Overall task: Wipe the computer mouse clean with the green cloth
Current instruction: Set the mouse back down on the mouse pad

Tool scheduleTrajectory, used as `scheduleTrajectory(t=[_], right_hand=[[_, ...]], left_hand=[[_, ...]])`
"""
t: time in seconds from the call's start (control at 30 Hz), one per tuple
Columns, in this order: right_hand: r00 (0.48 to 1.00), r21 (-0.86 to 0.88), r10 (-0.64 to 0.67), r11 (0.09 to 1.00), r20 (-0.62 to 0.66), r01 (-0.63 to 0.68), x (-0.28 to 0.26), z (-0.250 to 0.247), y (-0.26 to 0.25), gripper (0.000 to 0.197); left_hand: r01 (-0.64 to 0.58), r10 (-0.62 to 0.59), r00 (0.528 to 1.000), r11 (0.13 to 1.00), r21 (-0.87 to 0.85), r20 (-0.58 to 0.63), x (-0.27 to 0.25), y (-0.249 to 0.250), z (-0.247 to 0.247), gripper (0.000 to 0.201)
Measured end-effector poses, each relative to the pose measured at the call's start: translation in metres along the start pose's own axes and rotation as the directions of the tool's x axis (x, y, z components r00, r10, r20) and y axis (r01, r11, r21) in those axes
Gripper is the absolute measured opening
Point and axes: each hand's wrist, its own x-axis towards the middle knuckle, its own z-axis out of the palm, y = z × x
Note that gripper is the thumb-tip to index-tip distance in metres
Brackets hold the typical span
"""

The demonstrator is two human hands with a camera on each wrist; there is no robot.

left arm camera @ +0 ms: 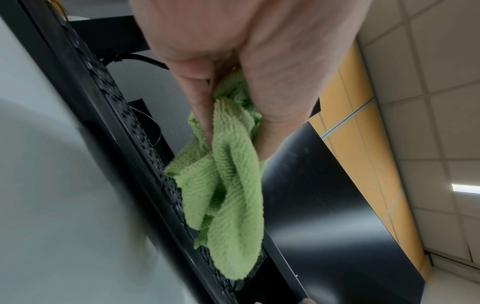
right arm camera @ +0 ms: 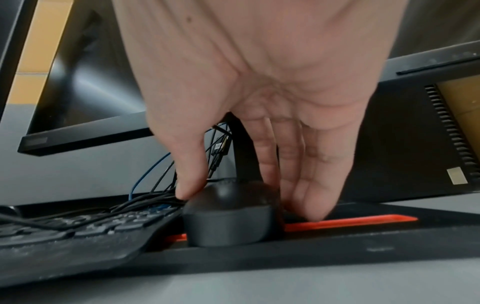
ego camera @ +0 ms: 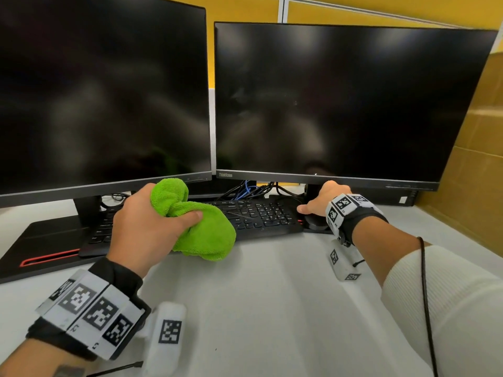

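Left hand (ego camera: 141, 227) at centre left clutches the bunched green cloth (ego camera: 201, 227) over the keyboard (ego camera: 261, 216) — right hand (ego camera: 324, 200) at centre right, thumb and fingers pinching the black mouse (right arm camera: 228, 216) on the monitor base (right arm camera: 363, 230).

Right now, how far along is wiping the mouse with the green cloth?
Early stage. Done: the left hand grips the bunched green cloth, held above the keyboard. In hand: the right hand is closing on the black mouse, thumb on one side and fingers down the other, on the monitor stand base. Left: cloth and mouse are apart, so the wiping itself remains to do.
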Motion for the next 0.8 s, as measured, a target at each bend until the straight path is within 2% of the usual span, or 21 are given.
scheduleTrajectory(t=[0.13,0.33,0.5,0.8], right_hand=[[0.999,0.011,0.001,1.000,0.043,-0.001,-0.0009,-0.0068,0.0054,0.083],[0.988,-0.034,-0.021,0.999,0.151,0.026,-0.0091,-0.0085,0.0023,0.074],[0.990,-0.021,-0.031,0.999,0.134,0.034,-0.0086,-0.0072,-0.0005,0.067],[0.993,0.026,-0.014,1.000,0.115,0.011,-0.0076,-0.0050,-0.0004,0.074]], left_hand=[[-0.001,0.001,1.000,1.000,-0.007,0.008,-0.0003,0.0002,0.0011,0.076],[0.010,-0.009,1.000,0.999,-0.042,0.020,0.0011,-0.0053,0.0018,0.070],[-0.009,0.009,1.000,1.000,-0.028,0.016,0.0010,-0.0057,0.0017,0.070],[-0.004,0.004,1.000,1.000,-0.004,0.027,0.0009,-0.0029,0.0002,0.072]])
